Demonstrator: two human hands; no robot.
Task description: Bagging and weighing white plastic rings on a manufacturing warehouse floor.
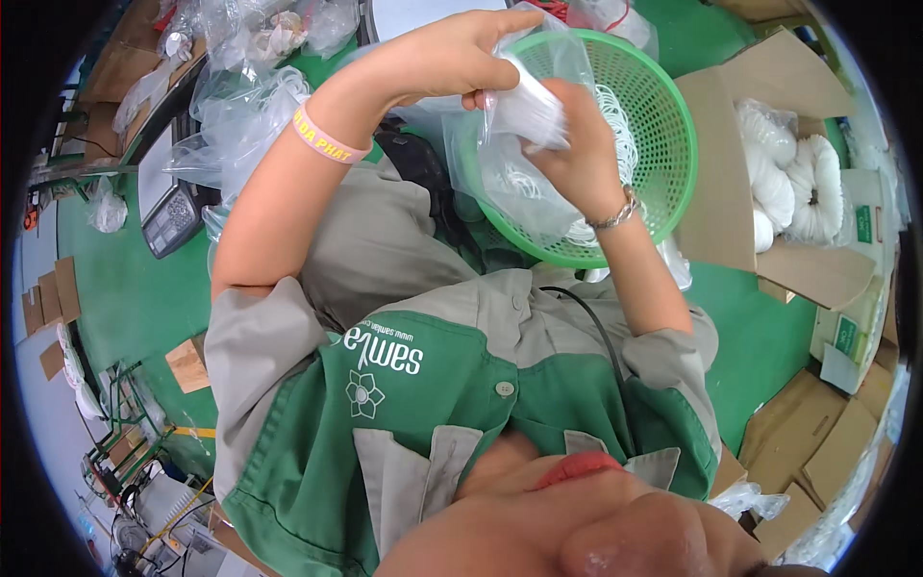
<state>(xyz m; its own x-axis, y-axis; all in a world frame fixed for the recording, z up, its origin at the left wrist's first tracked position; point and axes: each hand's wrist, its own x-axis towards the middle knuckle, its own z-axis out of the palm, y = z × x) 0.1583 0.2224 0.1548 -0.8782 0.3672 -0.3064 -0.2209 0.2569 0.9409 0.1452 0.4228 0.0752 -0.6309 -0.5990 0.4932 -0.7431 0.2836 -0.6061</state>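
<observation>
Holding a crinkled clear plastic bag (524,106) of white loops above the green basket (663,144), the left hand (452,58) pinches its top edge. The right hand (577,144) grips closed around the bag's white contents.

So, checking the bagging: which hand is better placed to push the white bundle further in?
Right, probably: the right hand grips the white bundle at the mouth of the clear bag, whose edge the left hand holds over the green basket.

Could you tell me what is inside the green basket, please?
The green basket holds white rings along its wall. A clear bag, held by the left hand and right hand, covers the rest.
</observation>
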